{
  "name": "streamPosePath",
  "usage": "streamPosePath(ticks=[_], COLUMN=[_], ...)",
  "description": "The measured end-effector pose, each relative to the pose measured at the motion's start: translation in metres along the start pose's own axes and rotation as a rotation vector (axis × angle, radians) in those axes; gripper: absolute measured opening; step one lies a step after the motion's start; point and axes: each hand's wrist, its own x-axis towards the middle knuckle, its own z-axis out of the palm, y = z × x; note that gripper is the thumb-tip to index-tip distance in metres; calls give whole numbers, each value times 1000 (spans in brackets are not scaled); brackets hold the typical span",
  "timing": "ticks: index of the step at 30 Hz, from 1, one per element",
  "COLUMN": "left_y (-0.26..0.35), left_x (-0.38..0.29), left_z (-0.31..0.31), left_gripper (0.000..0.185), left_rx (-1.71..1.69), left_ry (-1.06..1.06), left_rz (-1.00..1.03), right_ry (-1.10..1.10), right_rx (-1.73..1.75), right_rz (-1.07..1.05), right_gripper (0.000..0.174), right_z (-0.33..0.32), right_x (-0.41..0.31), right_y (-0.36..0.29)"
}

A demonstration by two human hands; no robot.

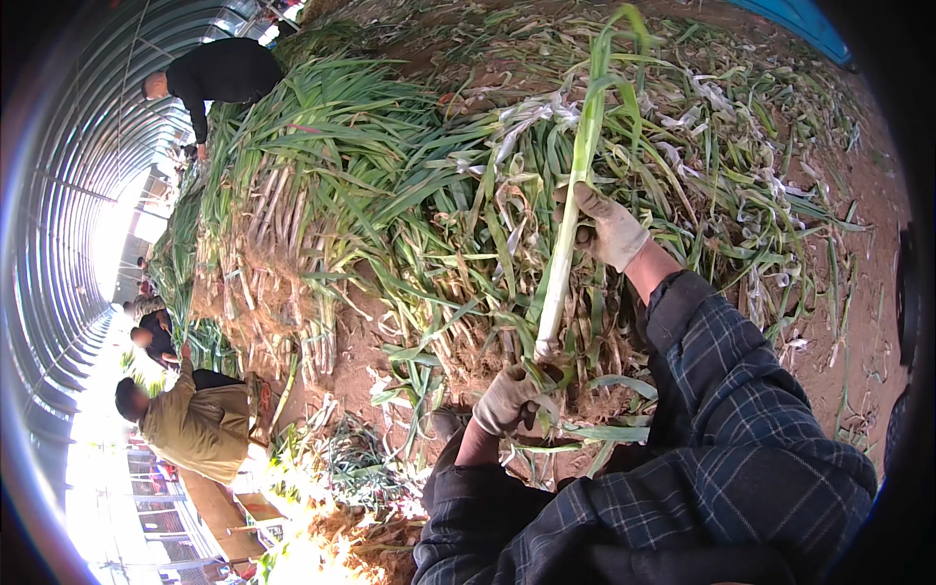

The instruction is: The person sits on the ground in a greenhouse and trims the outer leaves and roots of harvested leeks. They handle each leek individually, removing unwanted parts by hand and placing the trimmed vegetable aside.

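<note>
A long green onion (559,285) with a clean white shank slants through the middle of the view, its green top bent over. My right hand (607,227), in a soiled pale work glove, grips it partway up, thumb in front and fingers behind. At its root end, my gloved left hand (504,401) is closed around a strip of green leaf (537,376). Whether these fingers also hold the shank is hard to tell. Behind the held onion lie unpeeled green onions (468,322), roots towards me and leaves pointing away.
Bundled green onions (285,212) are heaped to the left. Leaf trimmings (716,161) litter the dirt floor (870,292). A person in black (223,73) bends over the heap; another in a tan coat (197,428) sits lower left. A ribbed tunnel roof (51,212) curves along the left.
</note>
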Motion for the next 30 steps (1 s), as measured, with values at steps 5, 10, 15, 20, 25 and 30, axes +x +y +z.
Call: streamPosePath(ticks=[5, 10, 15, 20, 25, 30], left_y=[0, 18, 21, 20, 27, 33], left_x=[5, -2, -8, -7, -6, -7], left_z=[3, 2, -1, -8, -6, 2], left_gripper=[25, 27, 32, 43, 35, 27], left_rx=[404, 202, 86, -31, 41, 273], left_ry=[537, 474, 404, 543, 612, 491], left_rz=[-260, -194, -191, -93, -121, -236], right_ry=[-62, -250, -60, -1126, -406, 8], right_rx=[12, 125, -1055, -1729, -1846, 23], right_rz=[-44, -115, -44, 848, 355, 46], right_gripper=[43, 31, 29, 29, 33, 45], right_z=[19, 13, 48, 115, 53, -10], right_x=[-8, -3, -20, -79, -20, 17], right_y=[-10, -7, -16, 16, 14, 4])
